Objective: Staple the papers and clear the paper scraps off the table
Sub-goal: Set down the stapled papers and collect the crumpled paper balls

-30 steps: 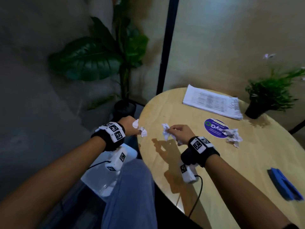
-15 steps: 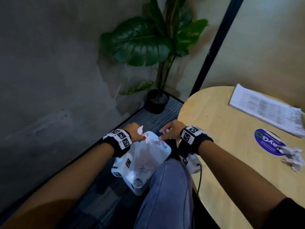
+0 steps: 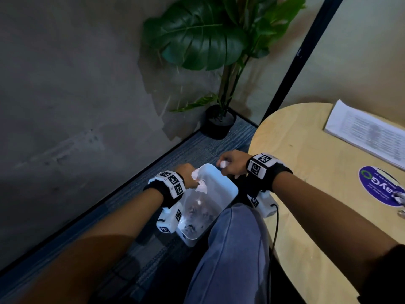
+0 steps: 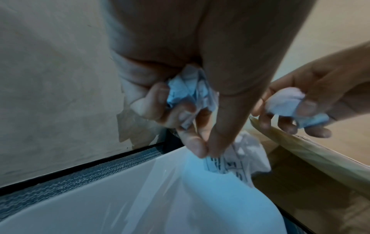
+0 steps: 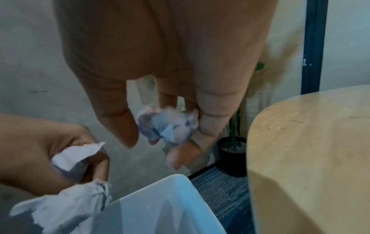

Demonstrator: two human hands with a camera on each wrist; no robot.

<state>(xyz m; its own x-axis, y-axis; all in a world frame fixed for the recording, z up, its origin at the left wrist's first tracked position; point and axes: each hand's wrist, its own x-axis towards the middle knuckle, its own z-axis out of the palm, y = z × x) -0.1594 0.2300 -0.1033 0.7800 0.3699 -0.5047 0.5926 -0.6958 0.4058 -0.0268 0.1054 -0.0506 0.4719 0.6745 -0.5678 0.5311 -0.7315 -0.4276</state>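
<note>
the round purple sticker [image 3: 381, 187] on the wooden table [image 3: 306, 194] carries pale letters that read roughly "ayg" upside down beside a green ring; the rest is cut off. the stack of printed papers [image 3: 363, 132] lies near the table's far edge, its rows of text too small to read. the wrist bands bear black-and-white square code markers.

the left hand [image 3: 186, 175] hovers over the white plastic bin [image 3: 228, 189], fingers curled around a crumpled paper scrap [image 4: 190, 88], while its thumb and forefinger pinch a second printed scrap [image 4: 236, 159] that hangs over the bin's open mouth; the printing on it is blurred. the right hand [image 3: 232, 164] sits just beside it at the bin's far corner, fingers curled loosely around a balled scrap [image 5: 168, 126].

the bin, lined with a clear bag, stands on the blue carpet [image 3: 197, 148] between the person's jeans-clad leg [image 3: 230, 249] and the grey wall [image 3: 76, 106], close under the table's rounded edge. dark debris lies at its bottom. more scraps [image 3: 400, 198] lie at the sticker's right edge, mostly out of frame. a potted large-leafed plant [image 3: 217, 121] stands in the corner beyond the bin, with bare carpet between them.
</note>
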